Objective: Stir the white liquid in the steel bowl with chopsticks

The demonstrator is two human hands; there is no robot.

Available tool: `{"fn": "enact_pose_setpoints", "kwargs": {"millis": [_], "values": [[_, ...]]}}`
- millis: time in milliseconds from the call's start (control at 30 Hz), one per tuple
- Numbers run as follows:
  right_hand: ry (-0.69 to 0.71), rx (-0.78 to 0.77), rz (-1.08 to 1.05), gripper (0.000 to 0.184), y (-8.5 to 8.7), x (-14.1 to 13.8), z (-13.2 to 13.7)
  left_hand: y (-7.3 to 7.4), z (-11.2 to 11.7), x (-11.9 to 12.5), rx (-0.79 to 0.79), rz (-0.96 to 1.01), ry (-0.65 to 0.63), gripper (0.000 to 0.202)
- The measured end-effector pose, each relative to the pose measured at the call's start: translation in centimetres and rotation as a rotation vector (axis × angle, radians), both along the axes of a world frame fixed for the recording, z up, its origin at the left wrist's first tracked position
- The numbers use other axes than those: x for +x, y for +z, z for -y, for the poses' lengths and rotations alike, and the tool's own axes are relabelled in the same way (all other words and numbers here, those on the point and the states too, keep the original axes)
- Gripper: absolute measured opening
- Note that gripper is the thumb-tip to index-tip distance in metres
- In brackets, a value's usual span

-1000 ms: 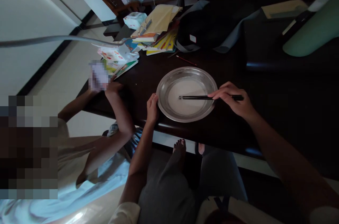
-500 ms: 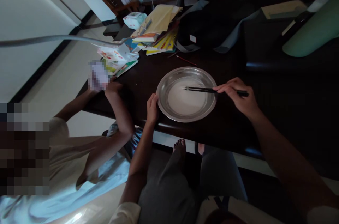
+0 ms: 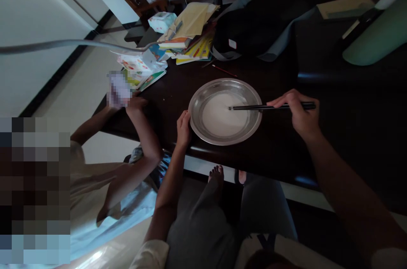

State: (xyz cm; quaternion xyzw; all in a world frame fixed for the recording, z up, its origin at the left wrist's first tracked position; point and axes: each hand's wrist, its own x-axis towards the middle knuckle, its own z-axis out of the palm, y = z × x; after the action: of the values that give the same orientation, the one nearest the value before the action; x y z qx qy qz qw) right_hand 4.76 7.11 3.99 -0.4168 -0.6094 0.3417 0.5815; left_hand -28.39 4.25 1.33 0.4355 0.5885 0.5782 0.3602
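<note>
A shallow round metal basin (image 3: 194, 121) sits near the front edge of the dark table. White, milky liquid (image 3: 219, 116) covers its bottom. With fingers bent around the left rim, my left hand (image 3: 183, 128) grips the basin. My right hand (image 3: 300, 114), to the right of the basin, is closed on a pair of black chopsticks (image 3: 254, 107). They lie almost level across the right rim, held close together, and their tips are at the liquid near the middle of the basin.
Books and envelopes (image 3: 190, 23) are piled at the back, beside a black bag (image 3: 244, 31). A red stick (image 3: 224, 70) lies behind the basin. A green bottle (image 3: 375, 44) is at the far right. Another person's forearm (image 3: 141, 120) rests on the table at left.
My right hand has moved right, drawing the chopsticks that way, so their tips shifted slightly right in the liquid. My left hand stays on the rim.
</note>
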Motion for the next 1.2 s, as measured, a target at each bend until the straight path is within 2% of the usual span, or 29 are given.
{"fn": "enact_pose_setpoints", "kwargs": {"millis": [67, 200, 267, 333, 400, 467, 600, 667, 733, 800, 867, 967, 1033, 1100, 1200], "values": [[0.047, -0.013, -0.039, 0.042, 0.0, -0.1, 0.0, -0.1, 0.0, 0.0, -0.005, 0.005, 0.003, 0.044], [0.193, 0.006, 0.139, 0.031, -0.1, -0.4, 0.1, 0.2, 0.0, 0.0, -0.012, -0.007, 0.011, 0.041], [0.143, 0.019, 0.166, 0.027, 0.0, -0.3, 0.1, 0.4, 0.0, 0.1, -0.009, -0.023, 0.003, 0.040], [0.052, 0.012, 0.093, 0.031, 0.2, 0.0, 0.0, 0.5, 0.0, 0.2, -0.016, -0.029, 0.004, 0.044], [0.027, -0.007, -0.006, 0.038, 0.2, 0.2, 0.0, 0.5, 0.0, 0.3, -0.027, -0.023, 0.021, 0.048], [0.088, -0.017, -0.021, 0.040, 0.1, 0.1, 0.1, 0.4, 0.0, 0.2, -0.036, -0.013, 0.032, 0.050], [0.199, 0.027, 0.176, 0.029, -0.2, -0.4, 0.2, 0.0, 0.0, 0.1, -0.018, 0.006, 0.018, 0.049], [0.134, 0.046, 0.195, 0.028, -0.1, -0.2, 0.1, -0.2, 0.0, 0.0, -0.001, 0.022, 0.004, 0.047], [0.037, 0.026, 0.102, 0.035, 0.0, 0.1, 0.0, -0.2, 0.0, 0.0, 0.005, 0.029, -0.004, 0.045], [0.010, -0.021, -0.008, 0.042, 0.0, 0.3, 0.0, -0.1, 0.1, 0.1, 0.000, 0.022, 0.003, 0.045], [0.082, -0.058, -0.015, 0.042, 0.0, 0.1, 0.0, 0.0, 0.1, 0.1, -0.013, 0.016, 0.018, 0.044], [0.193, -0.041, 0.119, 0.035, -0.2, -0.6, -0.2, -0.3, 0.0, -0.1, -0.042, 0.044, 0.036, 0.041], [0.172, -0.018, 0.154, 0.034, -0.3, -0.7, -0.6, -0.5, -0.6, -0.5, -0.066, 0.097, 0.030, 0.037], [0.093, -0.020, 0.105, 0.038, -0.3, -0.3, -1.1, -0.6, -1.8, -0.9, -0.103, 0.194, 0.049, 0.034], [-0.009, -0.039, -0.055, 0.045, -0.2, 0.5, -1.5, -0.4, -4.9, -1.3, -0.265, 0.356, 0.031, 0.031]]}}
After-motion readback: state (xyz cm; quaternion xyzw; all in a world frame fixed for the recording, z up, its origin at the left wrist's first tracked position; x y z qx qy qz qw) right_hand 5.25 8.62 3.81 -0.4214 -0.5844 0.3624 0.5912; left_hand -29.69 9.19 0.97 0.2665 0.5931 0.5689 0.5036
